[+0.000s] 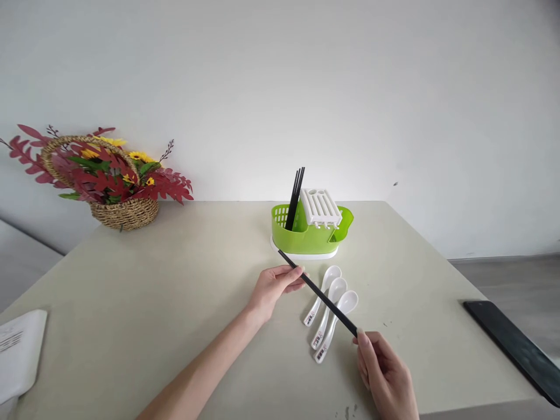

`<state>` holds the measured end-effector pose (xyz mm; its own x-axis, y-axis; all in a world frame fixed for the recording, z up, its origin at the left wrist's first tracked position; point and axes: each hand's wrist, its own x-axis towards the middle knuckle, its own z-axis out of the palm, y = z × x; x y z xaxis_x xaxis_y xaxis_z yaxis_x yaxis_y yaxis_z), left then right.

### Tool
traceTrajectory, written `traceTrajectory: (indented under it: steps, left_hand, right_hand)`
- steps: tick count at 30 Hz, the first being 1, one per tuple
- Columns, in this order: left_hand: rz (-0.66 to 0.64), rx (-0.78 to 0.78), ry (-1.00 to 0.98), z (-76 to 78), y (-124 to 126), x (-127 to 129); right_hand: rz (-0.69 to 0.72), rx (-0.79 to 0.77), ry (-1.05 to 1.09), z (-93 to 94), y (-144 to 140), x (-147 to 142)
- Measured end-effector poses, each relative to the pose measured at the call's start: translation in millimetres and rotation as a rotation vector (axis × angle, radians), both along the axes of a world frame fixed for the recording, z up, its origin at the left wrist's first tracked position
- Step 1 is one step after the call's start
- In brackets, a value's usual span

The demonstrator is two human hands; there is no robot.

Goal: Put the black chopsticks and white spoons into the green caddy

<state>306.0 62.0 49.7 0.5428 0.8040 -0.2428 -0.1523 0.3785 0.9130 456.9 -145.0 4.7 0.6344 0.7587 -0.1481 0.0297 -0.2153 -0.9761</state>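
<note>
L hand (273, 287) pinches the far end of a black chopstick (318, 293) w/ thumb + fingertips; R hand (385, 373) grips the near end, fingers closed round it. So the stick hangs level-ish above the table betw. both hands, slanting from near the holder down toward the person's right — a two-ended hold looks like it steadies a thin, slippery rod.

Largest first: beige table (153, 303) carries everything. Back left, a wicker basket (125, 211) of red leaves + yellow flowers, well apart from the hands, against the wall. Right edge, a dark flat slab (516, 344), prob. a phone or tablet, partly off frame. Left edge, white paper (20, 350). Centre, a green utensil holder (310, 230) on a white tray, w/ a white slotted insert; more black chopsticks (295, 198) stand upright in its left compartment, leaning on the wall. Just in front lie three white soup spoons (330, 312) side by side, bowls toward the holder, directly under the held stick, not touching it as far as I can tell.
</note>
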Motion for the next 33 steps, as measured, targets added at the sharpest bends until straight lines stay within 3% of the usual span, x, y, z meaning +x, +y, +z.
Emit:
traceTrajectory:
  steps: [6,10,13,16,19,23,29,33]
  left_hand:
    - [0.043,0.04,0.03,34.1,-12,-15]
    - [0.118,0.223,0.071,76.2,-5,-31]
    - [0.293,0.431,0.088,119.9,8,-45]
    - [0.574,0.699,0.02,162.9,25,-53]
    - [0.739,0.931,0.013,190.3,47,-49]
    - [0.689,1.054,0.117,193.0,79,-29]
    - [0.412,1.007,0.385,160.7,119,6]
    - [0.33,1.002,0.472,140.6,140,23]
  right_hand:
    - [0.064,0.026,-0.061,-2.3,-1,1]
    - [0.051,0.052,-0.057,-1.6,-1,-1]
    - [0.048,0.058,-0.038,-1.0,1,-2]
    - [0.064,0.063,-0.052,-0.1,3,-1]
    - [0.094,0.071,-0.075,1.4,3,0]
    - [0.108,0.083,-0.079,3.9,4,1]
    - [0.108,0.098,-0.033,5.5,7,0]
    - [0.12,0.103,-0.022,4.7,9,0]
